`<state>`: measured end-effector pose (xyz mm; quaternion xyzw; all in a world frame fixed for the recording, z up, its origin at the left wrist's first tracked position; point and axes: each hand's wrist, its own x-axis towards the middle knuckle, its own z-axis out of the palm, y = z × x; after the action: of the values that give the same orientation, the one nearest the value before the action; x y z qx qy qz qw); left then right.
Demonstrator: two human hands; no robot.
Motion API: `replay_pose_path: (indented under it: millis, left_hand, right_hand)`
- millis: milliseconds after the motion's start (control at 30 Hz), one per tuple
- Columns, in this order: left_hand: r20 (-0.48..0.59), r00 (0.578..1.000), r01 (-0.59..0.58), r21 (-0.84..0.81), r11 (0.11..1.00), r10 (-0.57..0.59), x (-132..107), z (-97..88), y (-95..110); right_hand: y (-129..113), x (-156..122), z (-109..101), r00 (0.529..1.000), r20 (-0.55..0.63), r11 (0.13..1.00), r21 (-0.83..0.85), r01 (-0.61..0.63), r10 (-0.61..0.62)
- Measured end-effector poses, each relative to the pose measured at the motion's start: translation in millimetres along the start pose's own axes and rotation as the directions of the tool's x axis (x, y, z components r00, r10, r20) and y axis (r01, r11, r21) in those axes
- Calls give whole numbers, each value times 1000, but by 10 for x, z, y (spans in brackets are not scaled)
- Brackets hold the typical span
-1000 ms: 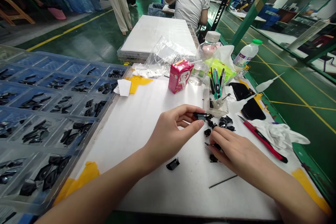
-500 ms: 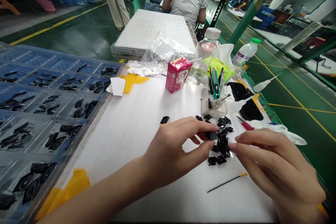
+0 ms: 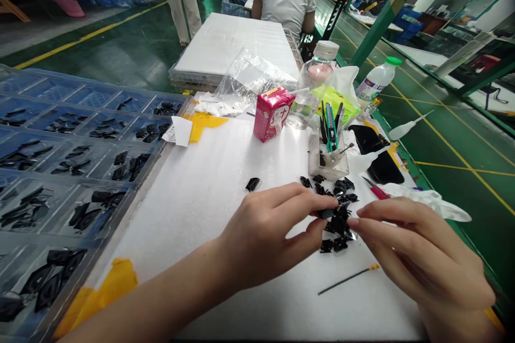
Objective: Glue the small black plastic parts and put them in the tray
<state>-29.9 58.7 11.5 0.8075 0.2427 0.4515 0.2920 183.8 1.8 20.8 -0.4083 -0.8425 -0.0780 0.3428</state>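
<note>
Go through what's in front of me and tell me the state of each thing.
Left hand, pinching a small black plastic piece
Right hand, open, fingertips beside the pile of black pieces
Blue tray, compartments holding black pieces
Pink drink carton, upright
Water bottle, upright, capped

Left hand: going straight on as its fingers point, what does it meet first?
Probably the heap of black plastic pieces just beyond the black piece that the left hand pinches, though depth is unclear.

The small black plastic pieces [image 3: 338, 223] at near right look glossy, the translucent blue plastic tray [image 3: 76, 99] on the left smooth, the white tabletop sheet [image 3: 193, 198] matt, and the far pink paperboard carton [image 3: 270, 115] lightly sheened.
</note>
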Motion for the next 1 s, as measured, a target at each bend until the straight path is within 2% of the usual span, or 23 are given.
replay_pose_path:
  millis: [167, 267, 433, 633, 700, 867, 1000]
  left_hand:
    - [4, 1000, -17, 3, 1000, 17, 6, 2, 5]
    - [0, 1000, -5, 3, 1000, 5, 7, 1, 13]
    - [2, 1000, 1, 10, 1000, -1, 2, -2, 14]
    - [27, 997, -68, 35, 997, 67, 15, -7, -2]
    - [44, 995, -94, 42, 995, 92, 12, -9, -10]
    - [134, 988, -78, 11, 997, 76, 14, -46, -30]
    - [201, 977, -59, -63, 996, 71, 43, -89, -47]
  right_hand:
    - [1, -4, -7, 1000, 12, 1000, -10, 15, -15]
    - [-27, -4, -12, 1000, -2, 999, -12, -29, 29]
    - [-37, 2, -14, 1000, -7, 999, -30, -28, 28]
    - [-36, 2, -5, 1000, 1, 999, -28, -25, 25]
    - [-37, 9, 2, 999, 6, 999, -25, -34, 34]
    - [-4, 58, 13, 998, 30, 999, -15, 47, -47]
    - [15, 77, 5, 997, 71, 998, 57, 31, -35]
